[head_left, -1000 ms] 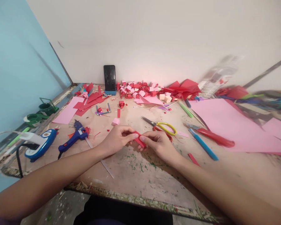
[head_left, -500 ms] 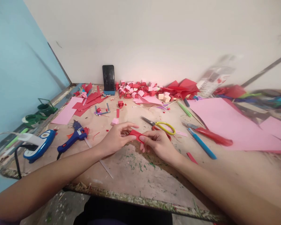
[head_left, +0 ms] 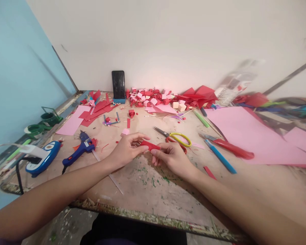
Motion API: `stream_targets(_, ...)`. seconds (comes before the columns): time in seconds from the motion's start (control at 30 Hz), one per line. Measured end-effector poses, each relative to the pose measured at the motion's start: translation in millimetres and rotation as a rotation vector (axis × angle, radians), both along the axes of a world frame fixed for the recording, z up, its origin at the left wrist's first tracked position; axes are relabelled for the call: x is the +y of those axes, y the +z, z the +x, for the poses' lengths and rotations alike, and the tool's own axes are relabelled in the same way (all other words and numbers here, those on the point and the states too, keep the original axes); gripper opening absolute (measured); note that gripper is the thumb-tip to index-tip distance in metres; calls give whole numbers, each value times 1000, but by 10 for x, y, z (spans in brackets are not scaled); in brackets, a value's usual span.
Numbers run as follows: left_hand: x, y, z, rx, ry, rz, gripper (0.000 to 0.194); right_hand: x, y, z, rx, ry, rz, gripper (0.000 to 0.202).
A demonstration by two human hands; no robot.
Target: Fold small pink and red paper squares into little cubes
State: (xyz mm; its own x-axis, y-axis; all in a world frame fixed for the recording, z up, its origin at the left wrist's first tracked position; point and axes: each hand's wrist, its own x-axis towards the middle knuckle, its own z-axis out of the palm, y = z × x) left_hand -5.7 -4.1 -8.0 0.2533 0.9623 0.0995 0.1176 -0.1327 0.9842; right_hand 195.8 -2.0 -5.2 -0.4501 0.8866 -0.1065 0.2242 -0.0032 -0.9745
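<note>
A small piece of red paper is held between my two hands above the middle of the table. My left hand pinches its left end between thumb and fingers. At the other end, my right hand grips it with the thumb low along its edge. Just behind my right hand lie scissors with yellow and red handles. A pink paper cube sits beyond my left hand, close to a short red strip.
At left are a blue glue gun and a blue power socket. A phone stands at the back beside piled red and pink paper cubes. To the right lie a blue pen, a red-handled cutter and pink sheets.
The red paper now shows as a narrower, longer strip between my hands. My right thumb has shifted slightly down off its face. Both arms stay almost where they were.
</note>
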Motion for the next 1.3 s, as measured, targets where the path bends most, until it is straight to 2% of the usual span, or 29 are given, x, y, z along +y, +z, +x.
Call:
stream_targets(0.13, 2, -12, -1, -12, -8, -59, 27, -3, 15, -2, -2, -8, -13, 38)
stream_targets(0.3, 2, -27, 1, -54, -22, -33, 30, 6, 41, -24, 114, -76, -47, 29)
stream_targets(0.43, -9, -29, 3, 53, -21, 34, 33, 23, 24, -21, 224, -149, -67, 29)
stream_targets(0.53, -8, -31, -4, 100, -2, 66, 32, 26, 9, -9, 242, -173, -70, 36)
stream_targets(0.7, -4, -20, -10, 31, 19, 31, 30, 21, -1, -2, 277, -147, -82, 45)
stream_targets(0.87, -24, -8, 9, -55, 0, -99, 33, 23, 1, -8, 236, -146, -71, 38)
stream_targets(0.93, -19, -4, 4, -58, 24, -84, 32, 25, -2, -9, 232, -131, -60, 34)
stream_targets(1.1, 24, 2, -27, 87, 104, 41, 42, 30, -18, -12, 194, -71, -61, 22)
stream_targets(1.3, 38, -42, -11, -12, 116, -45, 41, 34, -30, -12, 173, -61, -34, 19)
